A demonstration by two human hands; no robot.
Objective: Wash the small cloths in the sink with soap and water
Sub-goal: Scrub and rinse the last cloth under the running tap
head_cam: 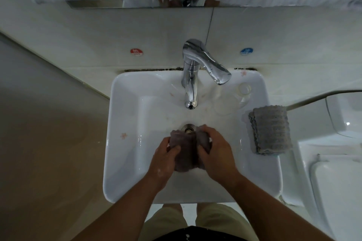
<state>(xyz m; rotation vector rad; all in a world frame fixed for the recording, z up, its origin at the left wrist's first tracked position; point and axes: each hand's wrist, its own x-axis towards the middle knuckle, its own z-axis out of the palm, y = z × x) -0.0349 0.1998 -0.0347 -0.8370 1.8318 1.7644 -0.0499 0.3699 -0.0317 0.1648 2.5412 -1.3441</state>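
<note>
Wet grey cloth (187,154) bunched over sink (125,162), just 6 o'clock of drain (188,127). Grip: left hand (165,160) curled round cloth's 9 o'clock side, right hand (217,152) clamped on 3 o'clock side. Folded cloth stack (271,129) on sink rim, 3 o'clock of hands.

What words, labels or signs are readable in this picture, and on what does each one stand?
"HOT": on the red round sticker on the wall tile, left of the tap; the sign above the word is too blurred to read.
Blue round sticker, on the wall right of the tap: its word and sign are too blurred to read.
No other text is visible.
</note>
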